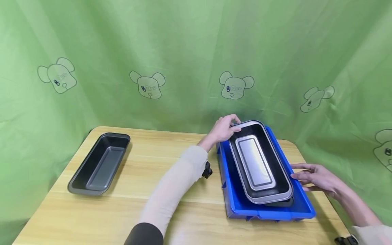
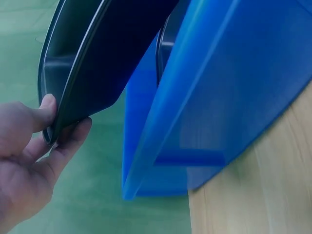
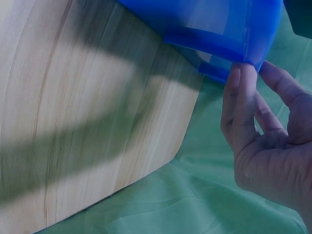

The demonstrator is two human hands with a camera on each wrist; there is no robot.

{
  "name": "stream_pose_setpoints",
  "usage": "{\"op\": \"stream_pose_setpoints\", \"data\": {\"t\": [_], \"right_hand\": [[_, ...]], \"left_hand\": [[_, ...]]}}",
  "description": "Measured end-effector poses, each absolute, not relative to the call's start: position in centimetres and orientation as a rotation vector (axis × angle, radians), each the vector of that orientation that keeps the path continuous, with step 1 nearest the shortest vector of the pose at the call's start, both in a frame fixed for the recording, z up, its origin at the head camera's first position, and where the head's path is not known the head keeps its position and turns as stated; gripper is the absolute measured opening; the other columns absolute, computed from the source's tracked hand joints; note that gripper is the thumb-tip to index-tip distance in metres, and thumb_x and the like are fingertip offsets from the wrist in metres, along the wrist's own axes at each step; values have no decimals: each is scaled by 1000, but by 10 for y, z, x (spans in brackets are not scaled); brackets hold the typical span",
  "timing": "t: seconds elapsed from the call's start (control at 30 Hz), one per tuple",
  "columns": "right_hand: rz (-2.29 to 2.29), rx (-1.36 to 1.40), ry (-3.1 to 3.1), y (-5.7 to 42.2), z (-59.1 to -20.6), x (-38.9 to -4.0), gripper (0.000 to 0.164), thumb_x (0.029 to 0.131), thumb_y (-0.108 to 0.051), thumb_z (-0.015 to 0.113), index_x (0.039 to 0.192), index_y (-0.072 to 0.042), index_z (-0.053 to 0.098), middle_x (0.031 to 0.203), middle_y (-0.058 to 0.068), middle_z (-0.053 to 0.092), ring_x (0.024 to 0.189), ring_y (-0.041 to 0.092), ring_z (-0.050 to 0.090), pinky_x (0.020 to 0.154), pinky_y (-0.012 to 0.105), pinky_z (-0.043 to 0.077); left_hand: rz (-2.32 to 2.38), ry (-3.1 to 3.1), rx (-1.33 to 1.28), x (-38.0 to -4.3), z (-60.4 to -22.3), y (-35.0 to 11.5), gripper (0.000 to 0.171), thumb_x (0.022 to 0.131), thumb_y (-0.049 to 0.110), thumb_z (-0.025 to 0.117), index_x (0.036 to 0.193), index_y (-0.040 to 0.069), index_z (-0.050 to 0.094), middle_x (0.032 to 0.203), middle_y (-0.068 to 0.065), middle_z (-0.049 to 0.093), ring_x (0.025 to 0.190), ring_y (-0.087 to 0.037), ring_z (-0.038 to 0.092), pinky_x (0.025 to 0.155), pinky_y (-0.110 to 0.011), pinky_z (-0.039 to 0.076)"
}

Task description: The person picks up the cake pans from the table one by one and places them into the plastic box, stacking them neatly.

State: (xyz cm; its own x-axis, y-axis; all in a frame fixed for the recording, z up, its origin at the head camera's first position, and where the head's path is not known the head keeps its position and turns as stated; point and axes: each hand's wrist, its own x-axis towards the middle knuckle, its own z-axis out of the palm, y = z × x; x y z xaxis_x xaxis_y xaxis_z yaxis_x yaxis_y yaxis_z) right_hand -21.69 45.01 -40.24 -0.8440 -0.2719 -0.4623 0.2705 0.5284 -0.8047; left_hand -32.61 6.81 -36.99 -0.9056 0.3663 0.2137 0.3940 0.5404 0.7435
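My left hand [image 1: 223, 129] pinches the far left corner of a dark loaf pan [image 1: 256, 162] with a shiny raised panel in its base. The left wrist view shows the thumb on the inside and the fingers beneath the rim. This pan lies tilted over a blue plastic bin [image 1: 242, 212], its held end raised above the bin's edge. Under it, part of another dark pan [image 1: 283, 203] shows in the bin. My right hand [image 1: 320, 178] is at the bin's right side, with thumb and fingertips on either side of the rim [image 3: 251, 53].
A second dark grey loaf pan [image 1: 107, 163] stands upright at the left of the wooden table [image 1: 144, 170]. Behind the table hangs a green curtain [image 1: 190, 51] printed with bear heads. The bin sits near the table's right edge.
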Motion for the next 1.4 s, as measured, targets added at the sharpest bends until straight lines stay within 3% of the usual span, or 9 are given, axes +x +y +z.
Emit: {"op": "stream_pose_setpoints", "data": {"t": [0.37, 0.67, 1.07, 1.4], "right_hand": [[-1296, -11, 2235, 450, -403, -217, 34, 105, -17, 64, 118, -49, 61, 104, -11, 79, 94, 13, 76, 79, 32, 67], [-1290, -4, 2238, 451, -404, -217, 35, 105, -18, 64, 116, -51, 61, 103, -11, 79, 93, 13, 75, 78, 31, 67], [-1285, 6, 2239, 451, -404, -218, 34, 105, -18, 65, 118, -50, 62, 105, -9, 78, 94, 13, 75, 78, 31, 67], [-1304, 7, 2223, 450, -402, -218, 32, 105, -18, 65, 118, -48, 62, 105, -8, 79, 95, 14, 76, 81, 33, 67]], "left_hand": [[-1165, -2770, -684, -326, -371, 91, 22, 103, 27, 69, 124, 19, 68, 112, -2, 79, 98, -16, 73, 87, -28, 58], [-1024, -2839, -684, -331, -377, 105, 24, 104, 29, 68, 127, 22, 66, 104, 2, 74, 96, -15, 68, 92, -31, 56], [-996, -2909, -685, -337, -385, 118, 29, 98, 29, 76, 127, 23, 73, 115, 4, 79, 106, -9, 72, 101, -24, 56], [-1202, -2889, -741, -342, -393, 116, 35, 95, 19, 80, 130, 18, 74, 122, -3, 79, 116, -15, 72, 103, -22, 54]]}}
